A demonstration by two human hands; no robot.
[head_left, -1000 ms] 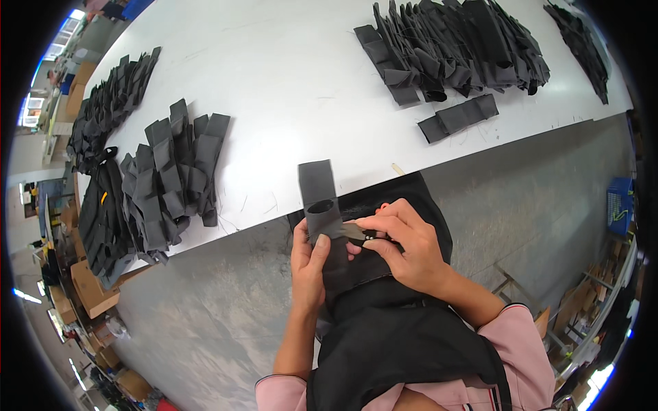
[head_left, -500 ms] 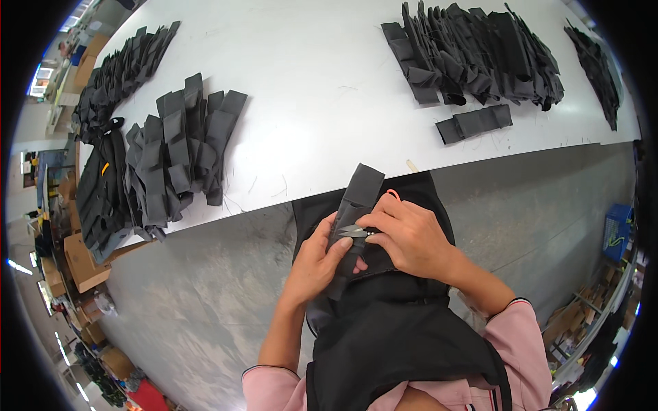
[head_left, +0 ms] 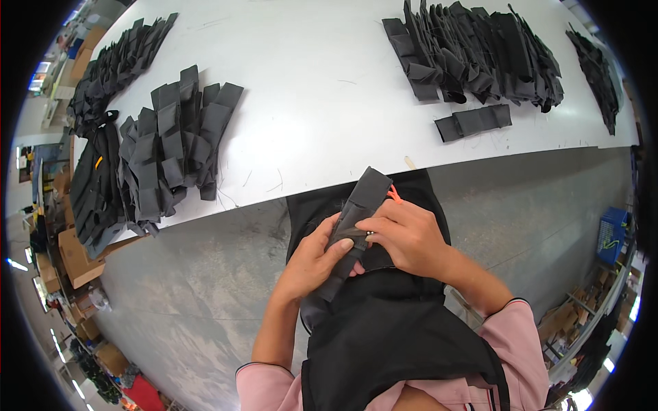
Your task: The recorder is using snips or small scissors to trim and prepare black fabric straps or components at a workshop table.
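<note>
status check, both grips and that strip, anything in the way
Left grip on dark grey fabric strip. Right grip on thread snips, blades over strip. Left thumb close to blades.

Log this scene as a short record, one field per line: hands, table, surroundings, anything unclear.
Left hand: holds dark fabric strip
Right hand: holds small snips with orange loop
Table: white; dark strip piles at left and right
Apart from right pile: single folded strip
Floor: grey
Far right: blue basket
Unclear: whether the blades touch the fabric
</note>
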